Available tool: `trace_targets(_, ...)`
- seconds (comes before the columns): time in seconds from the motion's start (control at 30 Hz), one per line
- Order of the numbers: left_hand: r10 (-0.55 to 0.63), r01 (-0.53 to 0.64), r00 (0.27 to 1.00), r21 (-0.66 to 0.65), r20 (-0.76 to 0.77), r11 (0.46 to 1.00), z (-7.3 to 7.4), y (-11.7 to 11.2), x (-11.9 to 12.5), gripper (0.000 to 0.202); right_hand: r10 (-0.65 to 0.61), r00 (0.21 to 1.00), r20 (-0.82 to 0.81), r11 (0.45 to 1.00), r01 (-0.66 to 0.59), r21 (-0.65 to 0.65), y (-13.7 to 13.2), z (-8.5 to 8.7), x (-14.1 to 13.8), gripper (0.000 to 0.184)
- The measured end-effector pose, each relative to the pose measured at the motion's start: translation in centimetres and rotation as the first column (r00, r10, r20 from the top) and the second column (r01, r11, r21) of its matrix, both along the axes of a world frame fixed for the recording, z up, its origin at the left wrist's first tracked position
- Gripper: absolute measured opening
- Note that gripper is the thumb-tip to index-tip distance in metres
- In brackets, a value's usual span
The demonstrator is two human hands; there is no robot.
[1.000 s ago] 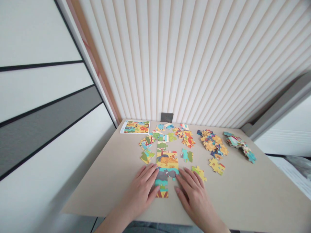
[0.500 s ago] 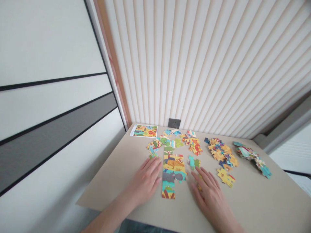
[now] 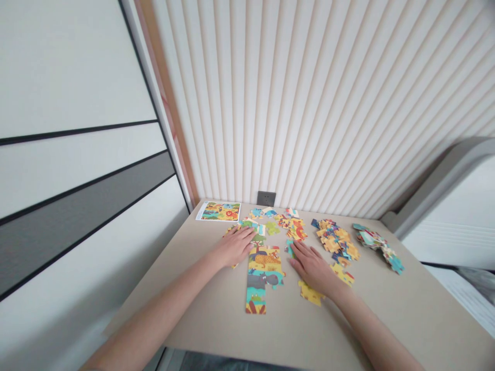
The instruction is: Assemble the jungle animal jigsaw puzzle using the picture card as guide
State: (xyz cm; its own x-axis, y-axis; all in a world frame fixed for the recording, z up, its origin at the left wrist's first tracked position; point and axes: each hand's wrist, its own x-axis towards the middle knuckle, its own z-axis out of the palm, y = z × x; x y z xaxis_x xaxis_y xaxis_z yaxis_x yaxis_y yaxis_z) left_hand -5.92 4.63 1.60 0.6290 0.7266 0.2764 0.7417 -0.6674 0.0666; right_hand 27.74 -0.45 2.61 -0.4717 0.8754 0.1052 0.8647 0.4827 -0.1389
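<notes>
Head view: left hand [image 3: 235,248] and right hand [image 3: 313,266] rest open over pieces [image 3: 310,294], gripping none; joined puzzle [image 3: 257,280] lies inside the table's near edge [image 3: 232,351].

Cream ribbed wall [image 3: 294,103] behind beige table [image 3: 211,322]

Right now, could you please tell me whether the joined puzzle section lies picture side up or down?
Picture side up: the joined puzzle section shows its printed spotted cat and grey hippo, flat on the table.
</notes>
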Motion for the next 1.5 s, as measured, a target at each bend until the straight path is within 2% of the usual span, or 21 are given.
trace_targets(0.2, 0.035, -0.036, 0.999, 0.033, 0.025, 0.999, 0.0, -0.3, -1.6, 0.046, -0.018, 0.995, -0.1, 0.999, 0.015, -0.035, 1.0, -0.5, 0.3, 0.059)
trace_targets(0.33, 0.078, -0.083, 0.995, 0.069, 0.065, 0.994, -0.2, 0.3, -2.0, 0.041, 0.007, 0.984, -0.176, 1.0, -0.003, 0.025, 0.5, -0.2, 1.3, 0.055)
trace_targets(0.5, 0.12, -0.134, 0.984, 0.105, 0.132, 0.985, -0.4, 1.0, -1.7, 0.033, -0.069, 0.978, -0.196, 0.994, 0.083, 0.064, -0.5, -0.3, 2.7, 0.052)
trace_targets(0.67, 0.112, -0.133, 0.978, 0.114, 0.177, 0.984, -0.3, 1.2, -1.9, 0.031, -0.119, 0.973, -0.197, 0.988, 0.135, 0.07, -0.1, 0.5, 2.0, 0.045)
trace_targets(0.77, 0.1, -0.124, 0.976, 0.117, 0.192, 0.985, -0.1, 1.1, -2.9, 0.032, -0.154, 0.979, -0.131, 0.984, 0.164, 0.073, 2.7, 1.9, 1.0, 0.04)
trace_targets(0.9, 0.113, -0.138, 0.974, 0.119, 0.196, 0.983, 0.7, 1.2, -6.0, 0.03, -0.195, 0.978, -0.072, 0.979, 0.199, 0.052, 9.2, 3.2, -0.2, 0.041)
trace_targets(1.0, 0.209, -0.238, 0.96, 0.144, 0.188, 0.961, 1.9, 1.6, -9.3, 0.031, -0.245, 0.969, -0.039, 0.968, 0.247, 0.051, 13.4, 3.1, -1.0, 0.041)
trace_targets(1.1, 0.32, -0.357, 0.925, 0.18, 0.205, 0.917, 2.8, 2.0, -11.9, 0.035, -0.277, 0.961, -0.012, 0.959, 0.277, 0.059, 15.2, 2.5, -1.5, 0.034)
trace_targets(1.2, 0.356, -0.387, 0.916, 0.171, 0.187, 0.906, 3.0, 2.3, -12.8, 0.036, -0.278, 0.961, 0.007, 0.959, 0.277, 0.068, 15.2, 2.2, -1.7, 0.038)
trace_targets(1.33, 0.287, -0.307, 0.947, 0.151, 0.143, 0.94, 2.6, 2.1, -11.7, 0.036, -0.25, 0.968, -0.002, 0.966, 0.249, 0.061, 14.0, 3.1, -1.7, 0.035)
trace_targets(1.43, 0.163, -0.174, 0.981, 0.114, 0.106, 0.978, 2.9, 1.0, -9.6, 0.034, -0.235, 0.971, -0.049, 0.969, 0.238, 0.07, 11.0, 4.2, -1.4, 0.042)
trace_targets(1.5, 0.011, -0.015, 0.999, 0.061, 0.053, 0.998, 3.4, -0.4, -7.7, 0.031, -0.223, 0.971, -0.083, 0.97, 0.229, 0.078, 7.3, 4.7, -0.9, 0.044)
